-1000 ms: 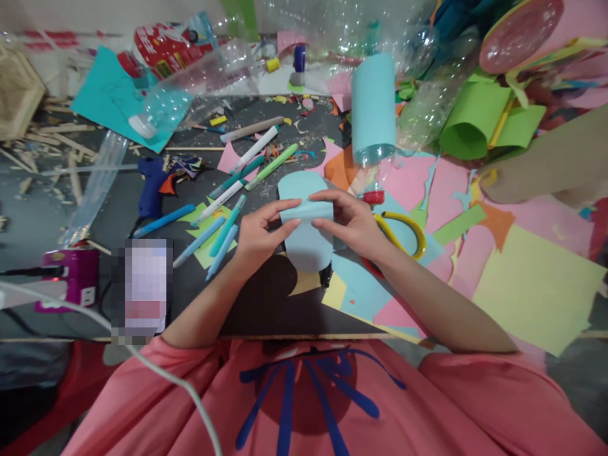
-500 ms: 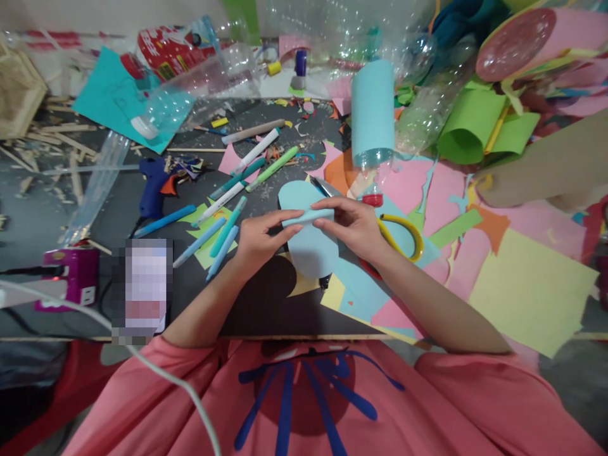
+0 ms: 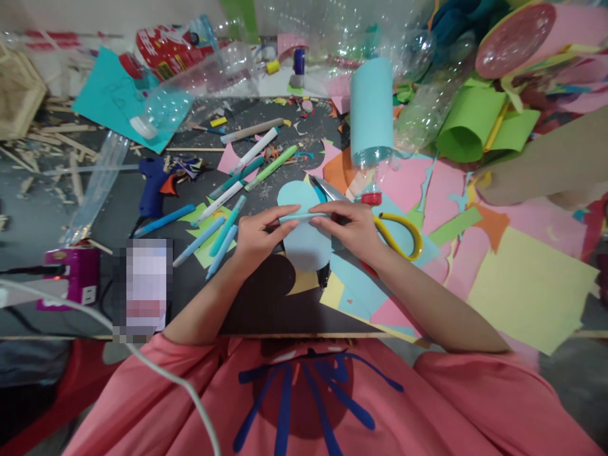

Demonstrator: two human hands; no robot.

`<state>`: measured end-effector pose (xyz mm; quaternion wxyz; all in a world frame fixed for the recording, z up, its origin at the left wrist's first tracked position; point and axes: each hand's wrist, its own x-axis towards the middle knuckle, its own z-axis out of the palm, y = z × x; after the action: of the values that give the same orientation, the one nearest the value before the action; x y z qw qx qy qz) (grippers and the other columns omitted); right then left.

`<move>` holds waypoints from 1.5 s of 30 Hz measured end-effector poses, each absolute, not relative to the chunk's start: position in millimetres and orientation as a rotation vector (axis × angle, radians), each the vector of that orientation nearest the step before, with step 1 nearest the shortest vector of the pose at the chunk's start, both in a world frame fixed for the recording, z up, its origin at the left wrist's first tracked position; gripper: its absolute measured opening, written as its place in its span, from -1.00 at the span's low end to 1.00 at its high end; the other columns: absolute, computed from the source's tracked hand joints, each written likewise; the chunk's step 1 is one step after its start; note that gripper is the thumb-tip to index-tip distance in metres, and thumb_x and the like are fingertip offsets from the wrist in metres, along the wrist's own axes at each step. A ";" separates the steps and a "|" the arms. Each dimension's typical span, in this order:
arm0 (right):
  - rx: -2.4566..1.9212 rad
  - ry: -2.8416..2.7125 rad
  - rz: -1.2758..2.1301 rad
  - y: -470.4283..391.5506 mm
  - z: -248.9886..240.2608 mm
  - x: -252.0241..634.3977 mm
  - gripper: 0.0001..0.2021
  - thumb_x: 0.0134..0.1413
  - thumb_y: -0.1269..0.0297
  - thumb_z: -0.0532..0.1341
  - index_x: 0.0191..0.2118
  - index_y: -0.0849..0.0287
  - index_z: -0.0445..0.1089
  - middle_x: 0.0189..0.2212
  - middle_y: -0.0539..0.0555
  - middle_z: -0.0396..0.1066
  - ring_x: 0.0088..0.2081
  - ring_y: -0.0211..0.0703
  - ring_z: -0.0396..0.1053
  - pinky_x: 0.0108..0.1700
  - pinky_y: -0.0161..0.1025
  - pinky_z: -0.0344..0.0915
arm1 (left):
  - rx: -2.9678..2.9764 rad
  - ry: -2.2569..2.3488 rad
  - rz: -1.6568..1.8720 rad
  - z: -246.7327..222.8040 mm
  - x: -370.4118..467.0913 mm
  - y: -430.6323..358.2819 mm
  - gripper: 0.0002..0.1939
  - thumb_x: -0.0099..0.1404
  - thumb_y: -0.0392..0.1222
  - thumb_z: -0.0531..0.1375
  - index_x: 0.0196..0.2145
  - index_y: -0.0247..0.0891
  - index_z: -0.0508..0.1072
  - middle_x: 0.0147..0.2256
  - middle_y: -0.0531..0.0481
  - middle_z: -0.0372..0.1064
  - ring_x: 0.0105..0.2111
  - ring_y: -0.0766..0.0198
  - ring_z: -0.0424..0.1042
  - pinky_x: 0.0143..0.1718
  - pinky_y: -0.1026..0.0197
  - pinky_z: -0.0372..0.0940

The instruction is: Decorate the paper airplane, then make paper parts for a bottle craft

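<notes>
Both hands are at work on a pale blue paper piece (image 3: 308,246), pinching a narrow raised ridge across its middle; the step in hand looks like shaping or pressing that fold. The left hand (image 3: 255,237) grips one end of the ridge between thumb and fingers, and the right hand (image 3: 354,229) grips the other end the same way. Any further pressing would call for level, even pressure from both sides, since thin paper could skew or crease off line. The paper lies between the hands, one rounded part reaching beyond the fingertips and the other toward the body, above the counter (image 3: 266,288); whether its lower part touches anything is unclear. Scissors (image 3: 418,244) lie beside and partly under the right hand, markers (image 3: 230,227) are near the left hand, and a blue-wrapped bottle (image 3: 372,107) is beyond the right hand.
</notes>
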<state>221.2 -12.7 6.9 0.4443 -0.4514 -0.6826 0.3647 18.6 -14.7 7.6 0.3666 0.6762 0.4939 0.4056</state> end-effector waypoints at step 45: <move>-1.030 -1.819 0.556 -15.9 8.6 223.4 -0.85 0.20 0.20 0.22 -0.36 0.02 0.50 -0.33 0.05 0.36 -0.24 -0.12 0.35 -0.15 -0.05 0.38 | 1.548 1.286 1.147 14.3 28.4 -16.4 -0.77 0.17 0.02 0.32 -0.44 -0.19 0.61 -0.42 -0.02 0.59 -0.42 0.25 0.55 -0.37 0.25 0.43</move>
<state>223.4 -15.9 8.6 0.4700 -0.4203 -0.7422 0.2268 28.4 -16.4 14.3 0.4009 0.6123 0.5085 0.4537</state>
